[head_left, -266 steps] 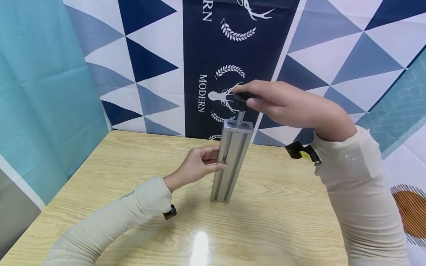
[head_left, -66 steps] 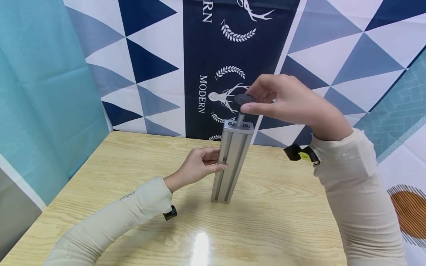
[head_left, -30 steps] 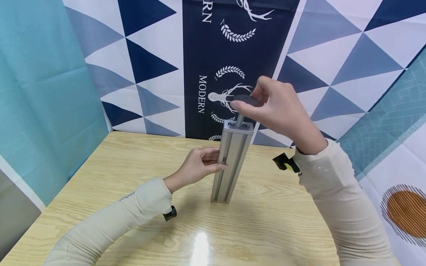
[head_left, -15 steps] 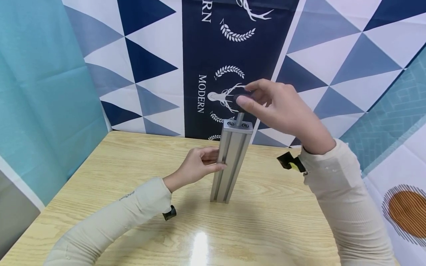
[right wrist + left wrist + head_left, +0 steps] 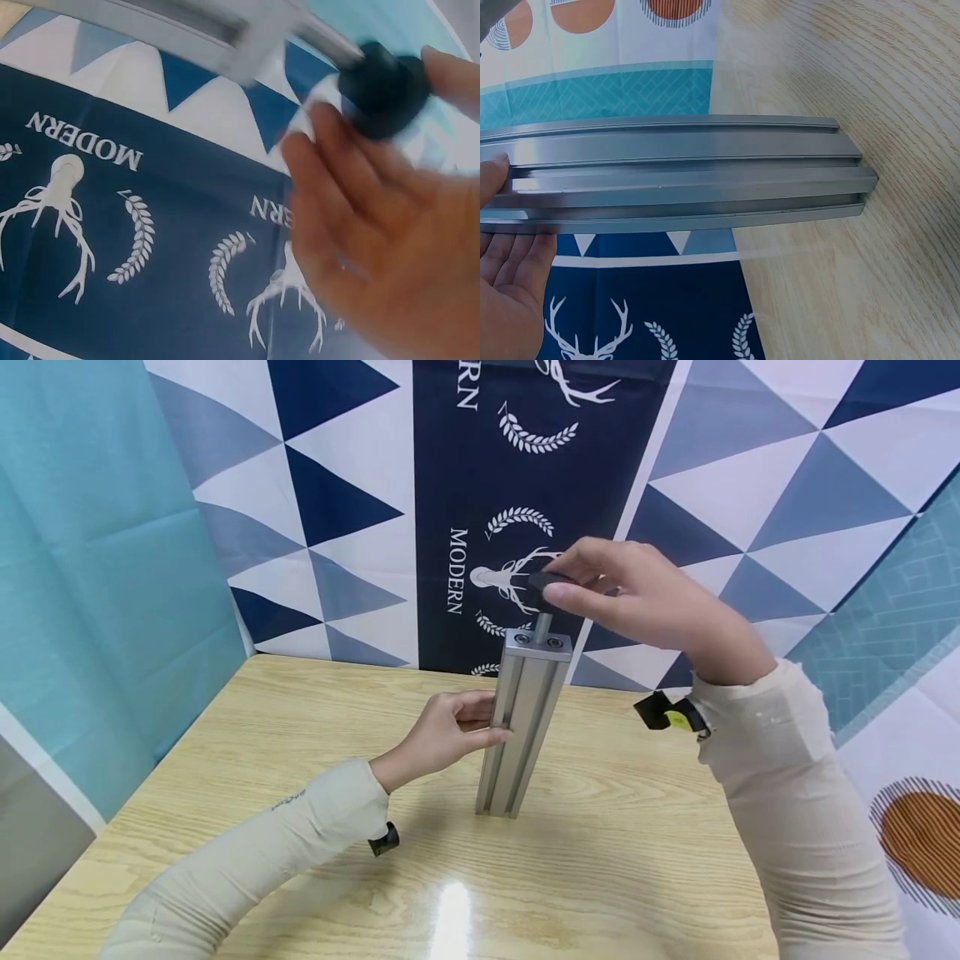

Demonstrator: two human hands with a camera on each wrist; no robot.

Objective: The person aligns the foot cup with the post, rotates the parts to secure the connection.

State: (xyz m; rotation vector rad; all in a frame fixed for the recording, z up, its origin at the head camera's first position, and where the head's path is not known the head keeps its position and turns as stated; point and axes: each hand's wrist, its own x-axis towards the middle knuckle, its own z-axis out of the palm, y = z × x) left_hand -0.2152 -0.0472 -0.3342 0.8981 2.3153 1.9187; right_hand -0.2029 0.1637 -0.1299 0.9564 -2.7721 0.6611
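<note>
A silver aluminium profile (image 5: 528, 710) stands on end on the wooden table, leaning slightly. Its left side is gripped by my left hand (image 5: 438, 735), thumb on the front face and fingers behind; the left wrist view shows the grooved profile (image 5: 682, 146) running to its lower end on the table. On top, an end plate (image 5: 538, 643) with two screws carries a metal stem (image 5: 543, 625) and a black levelling foot (image 5: 546, 583). My right hand (image 5: 645, 589) pinches the foot's rim between thumb and fingers. The right wrist view shows the foot (image 5: 382, 94) blurred.
A patterned cloth (image 5: 495, 468) hangs close behind the wooden table (image 5: 637, 852). At the left hangs a teal curtain (image 5: 75, 568). Small black cameras sit under both sleeve cuffs.
One second ago the right thumb and fingers wrapped further over the foot. The right hand has since turned, its wrist swinging right and slightly up. The left hand and profile have stayed put.
</note>
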